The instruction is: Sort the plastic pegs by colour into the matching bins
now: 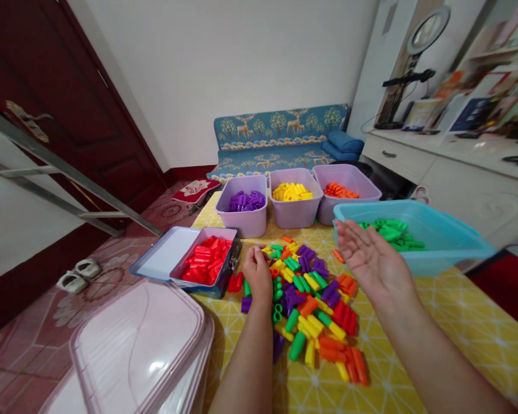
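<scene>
Dozens of tubular pieces [307, 306] sprawl in five bright colours! Right hand [374, 261] hovers, fingers extended; left hand [257, 275] curls, grip unclear.

I get soft, even indoor light, with small glare on the pink lid [140, 333] at lower left; wide-angle stretch slants the door [69, 98] at upper left, and countertop items [470, 115] at upper right smear.
</scene>
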The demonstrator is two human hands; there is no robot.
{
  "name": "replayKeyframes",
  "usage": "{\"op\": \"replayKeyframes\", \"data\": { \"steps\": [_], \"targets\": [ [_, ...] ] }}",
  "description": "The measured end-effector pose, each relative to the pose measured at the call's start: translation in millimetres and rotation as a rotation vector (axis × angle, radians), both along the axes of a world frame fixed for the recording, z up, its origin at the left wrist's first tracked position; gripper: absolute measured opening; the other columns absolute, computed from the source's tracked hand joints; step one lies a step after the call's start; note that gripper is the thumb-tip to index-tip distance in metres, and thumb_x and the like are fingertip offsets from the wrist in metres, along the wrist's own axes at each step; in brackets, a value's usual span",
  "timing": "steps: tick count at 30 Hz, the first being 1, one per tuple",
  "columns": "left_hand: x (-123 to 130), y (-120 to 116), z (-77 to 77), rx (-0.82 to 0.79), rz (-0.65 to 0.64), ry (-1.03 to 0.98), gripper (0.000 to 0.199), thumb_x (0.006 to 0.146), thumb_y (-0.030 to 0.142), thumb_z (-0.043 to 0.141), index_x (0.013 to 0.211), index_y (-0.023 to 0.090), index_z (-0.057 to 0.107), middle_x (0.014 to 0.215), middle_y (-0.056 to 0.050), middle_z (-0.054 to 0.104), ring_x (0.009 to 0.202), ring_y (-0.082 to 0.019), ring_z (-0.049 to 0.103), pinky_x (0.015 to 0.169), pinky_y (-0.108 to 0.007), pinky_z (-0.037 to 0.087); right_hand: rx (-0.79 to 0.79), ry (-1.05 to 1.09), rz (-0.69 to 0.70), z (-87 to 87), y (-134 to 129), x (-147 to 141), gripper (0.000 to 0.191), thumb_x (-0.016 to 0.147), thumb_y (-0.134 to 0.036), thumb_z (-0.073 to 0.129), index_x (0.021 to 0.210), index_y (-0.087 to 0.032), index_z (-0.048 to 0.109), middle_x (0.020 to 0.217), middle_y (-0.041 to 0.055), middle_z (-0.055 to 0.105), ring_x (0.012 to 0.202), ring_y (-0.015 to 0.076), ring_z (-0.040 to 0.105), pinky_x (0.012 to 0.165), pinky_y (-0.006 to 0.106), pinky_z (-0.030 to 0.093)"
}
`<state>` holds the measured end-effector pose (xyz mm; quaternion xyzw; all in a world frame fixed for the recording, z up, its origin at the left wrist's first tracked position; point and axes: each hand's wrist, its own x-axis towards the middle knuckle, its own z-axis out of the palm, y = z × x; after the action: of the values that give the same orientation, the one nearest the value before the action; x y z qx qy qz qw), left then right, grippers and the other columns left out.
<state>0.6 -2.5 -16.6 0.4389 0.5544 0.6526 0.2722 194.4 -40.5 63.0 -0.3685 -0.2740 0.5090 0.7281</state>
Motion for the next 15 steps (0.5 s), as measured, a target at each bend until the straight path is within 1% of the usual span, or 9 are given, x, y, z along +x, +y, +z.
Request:
{"op": "replayKeyframes", "data": {
  "steps": [2,4,5,6,8,9,11,13,15],
  "targets": [
    [0,0,-0.1,-0.003,-0.013,0.015,0.029,0.089,0.033,0.041,0.083,0.016,0.063,0.057,0.003,0.053,0.054,-0.011,0.05,0.054,-0.02,0.04,-0.042,-0.274,0.115,-15.7,1,-9,0.026,0.082,-0.037,0.058,0.098,-0.018,0.067,0.097,0.0077,0.071,0.083,0.0171,0.068,0.072,0.03,0.057],
    [1,0,0.1,-0.004,-0.024,0.022,0.029,0.089,0.034,0.041,0.084,0.016,0.063,0.057,0.002,0.053,0.054,-0.011,0.051,0.055,-0.021,0.042,-0.051,-0.689,0.187,-34.3,9,-15,0.023,0.08,-0.027,0.058,0.099,-0.019,0.068,0.098,0.0078,0.071,0.088,0.02,0.067,0.082,0.037,0.054],
    [2,0,0.2,-0.007,-0.028,0.024,0.029,0.089,0.034,0.041,0.084,0.016,0.064,0.058,0.002,0.053,0.055,-0.012,0.052,0.055,-0.021,0.043,-0.022,-0.91,0.163,-43.1,15,-17,0.027,0.077,-0.019,0.056,0.101,-0.019,0.069,0.105,0.008,0.07,0.097,0.0214,0.065,0.09,0.04,0.05],
    [2,0,0.2,-0.01,-0.032,0.026,0.03,0.089,0.034,0.041,0.084,0.016,0.064,0.058,0.002,0.054,0.055,-0.012,0.052,0.055,-0.021,0.043,0.008,-1.12,0.122,-51.0,22,-18,0.036,0.073,-0.01,0.054,0.104,-0.019,0.069,0.113,0.0085,0.067,0.107,0.0227,0.06,0.099,0.042,0.044],
    [2,1,-0.6,-0.017,-0.049,0.026,0.029,0.089,0.035,0.042,0.085,0.015,0.063,0.058,0.002,0.055,0.056,-0.012,0.053,0.055,-0.021,0.044,0.016,-1.44,0.061,-63.0,36,-18,0.054,0.065,0.0,0.049,0.113,-0.018,0.067,0.127,0.0094,0.06,0.121,0.0241,0.05,0.108,0.043,0.033],
    [2,2,-1.4,-0.02,-0.064,0.021,0.029,0.088,0.035,0.042,0.085,0.015,0.063,0.059,0.001,0.055,0.057,-0.012,0.054,0.055,-0.021,0.044,-0.006,-1.542,0.071,-67.2,43,-18,0.059,0.064,0.002,0.048,0.117,-0.017,0.065,0.129,0.0098,0.059,0.124,0.0243,0.048,0.109,0.042,0.032],
    [1,5,-3.9,-0.023,-0.098,0.017,0.029,0.088,0.035,0.043,0.084,0.015,0.063,0.06,0.001,0.055,0.057,-0.012,0.054,0.056,-0.021,0.045,-0.064,-1.648,0.126,-73.5,52,-18,0.062,0.064,0.002,0.046,0.121,-0.017,0.063,0.128,0.0098,0.06,0.122,0.0241,0.05,0.106,0.04,0.035],
    [0,7,-6.8,-0.03,-0.12,0.018,0.028,0.087,0.034,0.044,0.084,0.014,0.064,0.061,0.001,0.056,0.057,-0.012,0.054,0.056,-0.022,0.045,-0.091,-1.681,0.139,-78.5,57,-18,0.058,0.067,-0.001,0.048,0.12,-0.019,0.063,0.122,0.0091,0.064,0.116,0.0238,0.054,0.101,0.038,0.039],
    [-1,8,-8.9,-0.037,-0.128,0.02,0.026,0.086,0.033,0.046,0.085,0.014,0.064,0.062,0.001,0.056,0.058,-0.012,0.054,0.057,-0.022,0.045,-0.084,-1.665,0.104,-82.7,58,-20,0.051,0.068,-0.005,0.053,0.114,-0.022,0.066,0.115,0.0082,0.066,0.11,0.0237,0.057,0.097,0.037,0.042]
  ]
}}
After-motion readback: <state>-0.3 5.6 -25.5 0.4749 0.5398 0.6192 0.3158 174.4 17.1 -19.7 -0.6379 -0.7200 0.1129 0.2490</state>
